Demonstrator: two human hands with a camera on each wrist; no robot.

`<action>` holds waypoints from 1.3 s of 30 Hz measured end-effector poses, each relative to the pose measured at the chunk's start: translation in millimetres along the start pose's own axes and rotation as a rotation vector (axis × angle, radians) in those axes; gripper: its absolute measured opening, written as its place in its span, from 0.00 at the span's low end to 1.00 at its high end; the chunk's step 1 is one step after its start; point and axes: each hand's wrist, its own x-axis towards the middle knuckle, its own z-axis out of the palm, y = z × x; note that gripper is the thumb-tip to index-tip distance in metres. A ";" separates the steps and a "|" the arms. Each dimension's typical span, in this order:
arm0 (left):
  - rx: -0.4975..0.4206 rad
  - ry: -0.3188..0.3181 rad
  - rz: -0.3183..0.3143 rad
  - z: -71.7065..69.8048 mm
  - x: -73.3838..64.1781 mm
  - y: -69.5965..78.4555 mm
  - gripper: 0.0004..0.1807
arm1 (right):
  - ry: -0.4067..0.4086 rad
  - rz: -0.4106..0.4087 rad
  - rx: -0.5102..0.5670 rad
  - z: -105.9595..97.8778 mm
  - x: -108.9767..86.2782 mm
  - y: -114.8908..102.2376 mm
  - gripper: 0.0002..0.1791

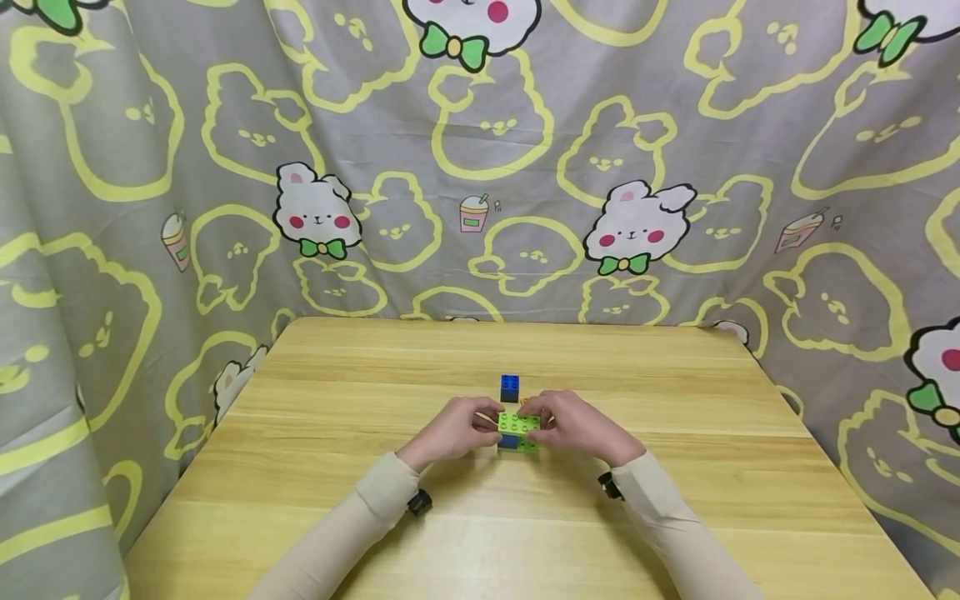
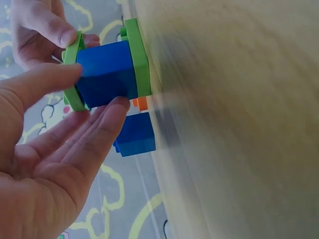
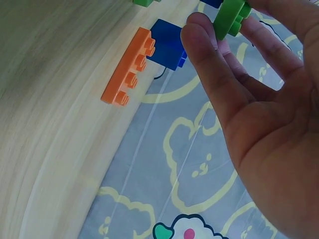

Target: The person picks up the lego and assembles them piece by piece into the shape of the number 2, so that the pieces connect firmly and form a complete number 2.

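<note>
A blue building block (image 2: pixel 107 69) sits between two flat green building bricks, forming a stack on the table. My left hand (image 1: pixel 452 432) has its thumb and fingers on opposite sides of this block, close to the upper brick. At the stack's right end, my right hand (image 1: pixel 576 425) pinches the upper green brick (image 1: pixel 519 423) between thumb and fingers. The lower green brick (image 2: pixel 139 59) forms the base, partly covered by the block. In the right wrist view, only one end of the upper brick (image 3: pixel 229 19) shows at the fingertips.
Just behind the stack stands a second blue block (image 1: pixel 510 388). An orange brick (image 3: pixel 127 69) with a row of studs lies beside it, mostly hidden by my right hand in the head view. The wooden table (image 1: pixel 360 358) ends at a patterned curtain (image 1: pixel 525 150).
</note>
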 end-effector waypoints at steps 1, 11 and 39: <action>0.005 0.002 0.005 -0.3 0.2 -0.9 0.18 | -0.002 0.000 0.002 0.3 0.0 -0.1 0.15; 0.038 0.007 -0.005 -2.3 0.9 -0.6 0.14 | -0.006 0.008 0.017 -0.9 -1.1 2.1 0.16; 0.019 0.017 -0.016 -2.0 2.0 -0.2 0.13 | -0.027 0.027 0.097 0.1 0.6 10.9 0.18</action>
